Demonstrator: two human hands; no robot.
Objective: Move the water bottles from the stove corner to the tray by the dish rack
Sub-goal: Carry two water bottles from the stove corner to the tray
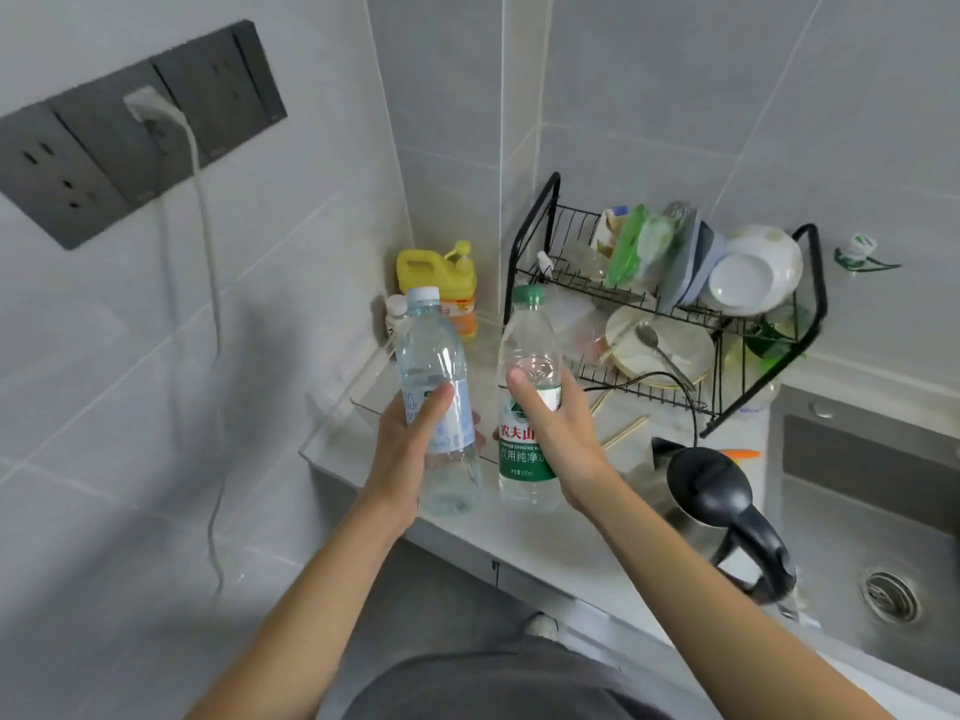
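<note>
My left hand point(410, 446) grips a clear water bottle with a pale blue cap and label point(434, 356), held upright. My right hand point(550, 428) grips a second clear bottle with a green cap and green label point(530, 335), also upright. Both bottles are held side by side above the near end of a clear plastic tray point(363, 392) that lies on the counter in the corner, left of the black wire dish rack point(535, 226). The bottle bottoms hang near the counter's front edge.
A yellow detergent jug point(434, 272) and a small white-capped bottle point(396, 314) stand at the tray's far end. The rack holds plates, bowls and a spoon. A black kettle point(722, 491) sits right of my hands, chopsticks point(623, 431) beside it, the sink point(872, 543) further right.
</note>
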